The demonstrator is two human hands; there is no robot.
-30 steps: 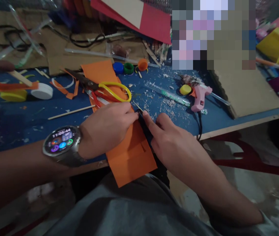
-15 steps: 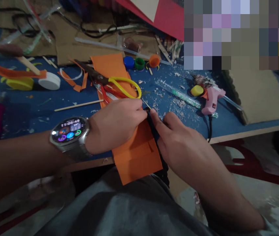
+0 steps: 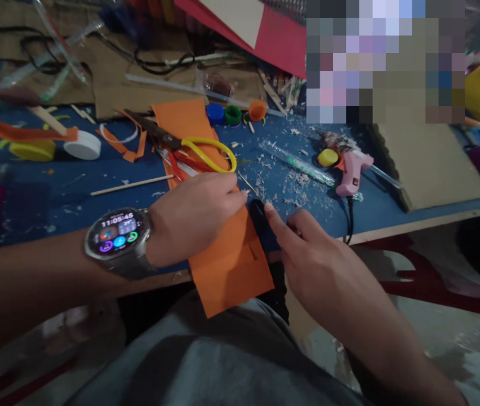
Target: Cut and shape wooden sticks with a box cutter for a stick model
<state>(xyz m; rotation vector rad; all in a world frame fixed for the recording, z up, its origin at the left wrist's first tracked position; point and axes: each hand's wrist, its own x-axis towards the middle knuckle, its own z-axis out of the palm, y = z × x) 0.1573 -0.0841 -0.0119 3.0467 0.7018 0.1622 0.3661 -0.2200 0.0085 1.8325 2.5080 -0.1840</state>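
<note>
The left hand is pressing flat on the orange sheet; the right hand, at three o'clock, is pinching a dark tool along its edge; steady pressure seems needed.

— What is pinned at the table's near edge?
— An orange paper sheet, laid flat, its lower end hung over the edge, a small slit cut in it.
— And beside it?
— A dark strip, laid along its right edge.
</note>
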